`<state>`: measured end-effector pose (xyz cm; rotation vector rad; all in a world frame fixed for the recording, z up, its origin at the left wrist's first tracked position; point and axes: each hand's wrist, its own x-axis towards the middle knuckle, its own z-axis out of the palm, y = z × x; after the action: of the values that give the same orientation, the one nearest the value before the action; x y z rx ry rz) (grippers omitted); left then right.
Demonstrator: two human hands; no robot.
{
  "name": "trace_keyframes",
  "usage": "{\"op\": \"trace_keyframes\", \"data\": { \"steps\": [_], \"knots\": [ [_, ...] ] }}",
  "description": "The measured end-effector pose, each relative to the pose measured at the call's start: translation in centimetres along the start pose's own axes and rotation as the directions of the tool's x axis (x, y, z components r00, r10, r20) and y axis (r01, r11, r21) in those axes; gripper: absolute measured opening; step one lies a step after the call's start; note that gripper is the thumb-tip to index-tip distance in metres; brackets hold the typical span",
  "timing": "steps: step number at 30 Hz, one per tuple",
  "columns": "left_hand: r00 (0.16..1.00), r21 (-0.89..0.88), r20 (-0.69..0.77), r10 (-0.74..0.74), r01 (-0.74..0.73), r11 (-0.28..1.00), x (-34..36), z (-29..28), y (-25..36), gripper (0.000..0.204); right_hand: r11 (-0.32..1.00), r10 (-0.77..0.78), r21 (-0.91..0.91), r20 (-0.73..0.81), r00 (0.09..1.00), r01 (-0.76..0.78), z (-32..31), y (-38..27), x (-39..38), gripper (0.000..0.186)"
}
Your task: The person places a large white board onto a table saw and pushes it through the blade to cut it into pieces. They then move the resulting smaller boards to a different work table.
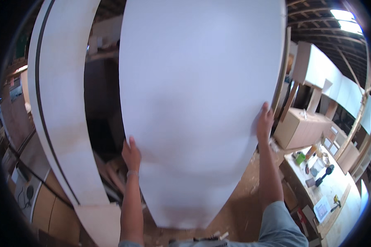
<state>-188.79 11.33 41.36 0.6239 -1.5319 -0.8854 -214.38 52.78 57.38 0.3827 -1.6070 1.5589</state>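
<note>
A tall white panel (198,94) stands upright right in front of me, its lower end near the floor. My left hand (131,154) grips its left edge, with the thumb on the white face and the other fingers hidden behind. Higher up on the opposite side, my right hand (265,123) is wrapped round the right edge, its thumb on the face. Both forearms reach up from the lower edge of the view.
A narrow white board (66,94) with a dark strip stands at the left. On the right, a worktable (342,197) carries a cordless drill (325,175), a green cup (300,158) and a tape measure (336,201). Behind it are wooden cabinets (303,127). Scraps lie on the brown floor (239,206).
</note>
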Motion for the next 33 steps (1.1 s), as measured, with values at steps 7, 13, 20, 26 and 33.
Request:
{"op": "trace_keyframes", "data": {
  "steps": [7, 13, 20, 26, 33],
  "knots": [
    [0.996, 0.138, -0.095, -0.001, 0.014, 0.990, 1.4, 2.8, -4.5, 0.070, 0.913, 0.259, -0.390, 0.320, 0.911, -0.123, 2.2, 1.3, 1.4, 0.086],
    [0.996, -0.084, 0.074, -0.048, 0.054, 0.995, 1.8, 6.1, -4.2, 0.068, 0.866, 0.241, -0.499, 0.375, 0.895, -0.024, 1.9, 2.1, 4.0, 0.086],
    [0.990, -0.081, 0.103, -0.097, 0.106, 0.991, 3.3, 7.0, -5.6, 0.085, 0.776, 0.320, -0.623, 0.524, 0.790, 0.099, 3.9, 0.7, 5.3, 0.085],
    [0.992, 0.045, 0.095, -0.087, 0.083, 0.996, 3.3, 7.9, -8.9, 0.086, 0.729, 0.314, -0.669, 0.516, 0.797, 0.146, 4.3, 2.0, 5.1, 0.083],
    [0.953, 0.115, 0.279, -0.116, 0.087, 0.990, 2.1, 6.3, -10.8, 0.087, 0.711, 0.315, -0.697, 0.429, 0.847, 0.089, -2.2, 8.8, -4.4, 0.056]
  ]
}}
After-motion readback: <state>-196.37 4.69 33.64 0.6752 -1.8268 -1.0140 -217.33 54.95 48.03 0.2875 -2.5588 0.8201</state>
